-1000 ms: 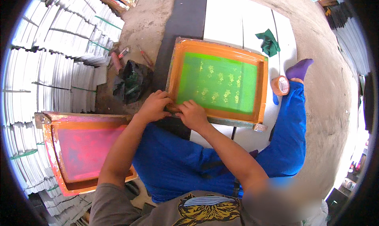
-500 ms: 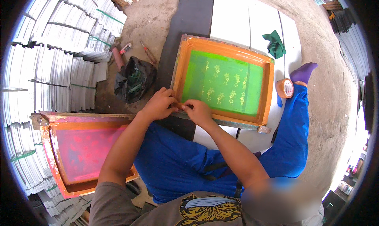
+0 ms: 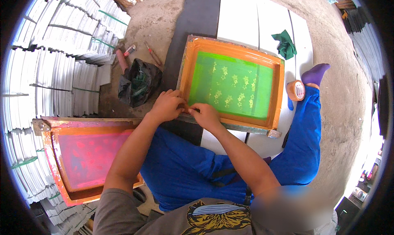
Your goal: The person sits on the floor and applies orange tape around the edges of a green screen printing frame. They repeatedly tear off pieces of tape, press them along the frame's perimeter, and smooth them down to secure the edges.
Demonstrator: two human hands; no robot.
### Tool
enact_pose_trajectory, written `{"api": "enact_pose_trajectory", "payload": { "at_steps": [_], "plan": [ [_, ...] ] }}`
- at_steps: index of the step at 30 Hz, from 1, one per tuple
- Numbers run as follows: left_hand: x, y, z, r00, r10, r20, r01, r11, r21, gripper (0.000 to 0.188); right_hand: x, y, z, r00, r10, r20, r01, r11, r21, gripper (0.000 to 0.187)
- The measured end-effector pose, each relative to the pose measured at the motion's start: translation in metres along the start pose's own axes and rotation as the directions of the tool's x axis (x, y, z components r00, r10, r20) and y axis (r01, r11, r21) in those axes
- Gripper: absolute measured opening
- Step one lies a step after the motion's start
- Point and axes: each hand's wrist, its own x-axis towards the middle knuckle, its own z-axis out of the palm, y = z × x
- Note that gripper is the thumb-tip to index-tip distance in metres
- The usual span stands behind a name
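Observation:
A printing screen [image 3: 230, 87] with an orange-brown taped wooden frame lies in front of me, its green mesh marked with small yellow flower shapes. At its near left corner, my left hand [image 3: 167, 106] has its fingers bent and closed, thumb toward the right. Close beside it, my right hand [image 3: 205, 115] pinches with thumb and forefinger at the same corner. The fingertips of both hands nearly meet over the brown edge. Whatever they pinch there is too small and too covered to make out.
A second screen with pink mesh [image 3: 92, 157] leans at my left. Beyond it are a black plastic bag [image 3: 139, 81], a red-handled tool [image 3: 154, 55] and tied stacks of white sheets [image 3: 53, 81]. A tape roll [image 3: 295, 90] stands by my foot; dark green cloth [image 3: 285, 46] lies on the white board [image 3: 240, 19].

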Motion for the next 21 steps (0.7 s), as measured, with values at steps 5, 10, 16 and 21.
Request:
{"api": "enact_pose_trajectory", "payload": {
  "at_steps": [5, 10, 16, 21],
  "plan": [
    [-0.023, 0.017, 0.0, 0.997, -0.077, -0.012, 0.078, 0.994, 0.074, 0.033, 0.002, -0.004, -0.001, 0.999, 0.027, 0.016, -0.026, 0.997, -0.068, 0.035],
    [-0.033, 0.017, 0.002, 0.998, -0.057, -0.021, 0.059, 0.993, 0.098, 0.036, 0.007, -0.024, -0.004, 0.999, 0.02, 0.034, -0.015, 0.989, -0.144, 0.034],
    [-0.03, 0.015, 0.003, 0.997, -0.077, 0.03, 0.075, 0.996, 0.053, 0.04, 0.015, -0.008, 0.013, 0.999, -0.019, -0.043, 0.016, 0.997, -0.069, 0.027],
    [-0.029, 0.014, 0.001, 0.994, -0.065, 0.086, 0.061, 0.997, 0.056, 0.041, 0.012, -0.018, 0.006, 0.997, 0.075, -0.022, -0.076, 0.995, -0.057, 0.027]
  ]
}}
